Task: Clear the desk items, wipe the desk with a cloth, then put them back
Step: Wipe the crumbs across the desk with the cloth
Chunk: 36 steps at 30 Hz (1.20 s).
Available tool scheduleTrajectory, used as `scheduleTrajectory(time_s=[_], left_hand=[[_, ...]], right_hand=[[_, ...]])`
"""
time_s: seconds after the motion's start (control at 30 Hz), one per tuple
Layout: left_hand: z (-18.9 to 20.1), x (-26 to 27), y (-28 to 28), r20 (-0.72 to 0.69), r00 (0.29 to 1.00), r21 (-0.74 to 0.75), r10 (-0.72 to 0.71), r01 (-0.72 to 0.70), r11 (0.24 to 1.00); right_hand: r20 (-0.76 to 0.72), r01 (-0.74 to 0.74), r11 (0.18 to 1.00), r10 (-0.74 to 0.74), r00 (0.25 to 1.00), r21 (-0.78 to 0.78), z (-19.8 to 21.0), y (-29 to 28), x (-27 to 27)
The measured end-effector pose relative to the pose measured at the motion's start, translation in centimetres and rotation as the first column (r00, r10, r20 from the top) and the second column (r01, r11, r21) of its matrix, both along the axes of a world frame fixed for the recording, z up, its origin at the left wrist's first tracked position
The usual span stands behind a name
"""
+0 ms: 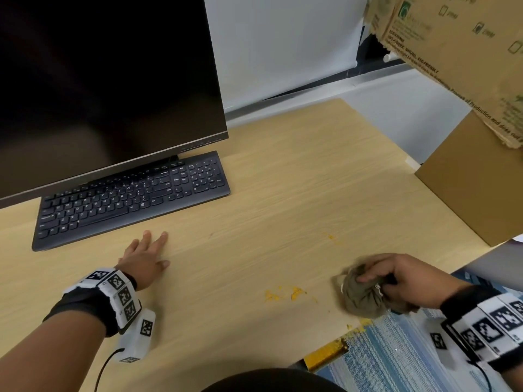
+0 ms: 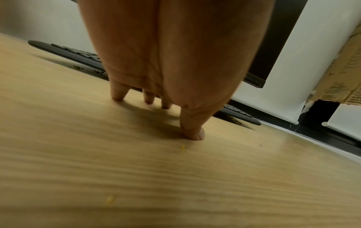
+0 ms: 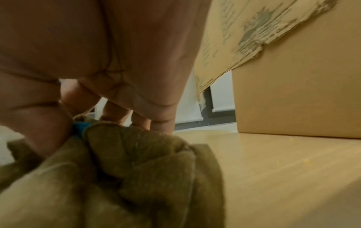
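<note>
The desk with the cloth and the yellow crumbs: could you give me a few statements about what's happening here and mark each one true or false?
1. The right hand grips a bunched olive-brown cloth. True.
2. The left hand is typing on the keyboard. False: it rests with its fingertips on the bare desk, in front of the keyboard.
3. Yellow crumbs lie on the desk between the two hands. True.
4. The monitor shows a bright picture. False: its screen is dark.
5. A cardboard box stands on the desk's right side. True.
6. The cloth is spread flat over the crumbs. False: it is crumpled, to the right of them.
</note>
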<state>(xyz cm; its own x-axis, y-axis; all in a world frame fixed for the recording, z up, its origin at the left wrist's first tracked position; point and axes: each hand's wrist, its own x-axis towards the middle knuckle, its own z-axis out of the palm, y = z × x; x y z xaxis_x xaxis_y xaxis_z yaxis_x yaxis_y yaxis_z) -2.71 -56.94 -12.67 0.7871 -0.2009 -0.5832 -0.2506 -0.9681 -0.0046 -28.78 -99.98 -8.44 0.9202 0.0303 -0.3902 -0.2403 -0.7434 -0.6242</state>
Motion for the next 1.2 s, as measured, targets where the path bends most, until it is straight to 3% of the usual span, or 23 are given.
scheduleTrajectory(time_s=[0.2,0.33,0.5,0.63,0.8,1.0,1.07,1.2], left_hand=[[-0.2,0.1,0.1,0.005,1.0,0.004,-0.001,0.001,1.0],[-0.1,0.1,0.0,-0.003,1.0,0.002,0.019,-0.019,1.0],[0.1,0.0,-0.2,-0.009,1.0,-0.001,0.03,-0.03,1.0],[0.2,-0.1,-0.4,-0.01,0.999,-0.009,0.038,-0.038,0.999],[0.6,-0.4,-0.5,-0.02,0.998,-0.025,0.055,-0.055,0.998],[1.5,-0.6,-0.8,-0.013,0.997,-0.036,0.076,-0.077,0.996],[2.1,-0.6,-1.1,-0.009,0.997,-0.037,0.073,-0.073,0.997],[3.2,-0.7,-1.5,0.007,0.996,-0.055,0.088,-0.088,0.995]], right_hand=[[0.038,0.11,0.992,-0.112,0.993,0.068,3.1,0.1,3.1],[0.027,0.149,0.985,-0.147,0.989,-0.085,4.1,0.4,8.2],[0.039,0.288,0.908,-0.29,0.956,-0.303,2.3,-0.3,14.3],[-0.062,0.141,0.915,-0.177,0.982,-0.379,0.6,2.9,16.0],[-0.062,-0.099,0.945,0.084,0.995,-0.312,0.5,9.3,16.4],[-0.263,-0.444,0.842,0.373,0.89,-0.307,2.0,13.0,15.9],[-0.24,-0.427,0.84,0.363,0.9,-0.335,3.3,13.2,16.4],[-0.058,-0.303,0.887,0.302,0.952,-0.348,3.1,13.8,17.1]])
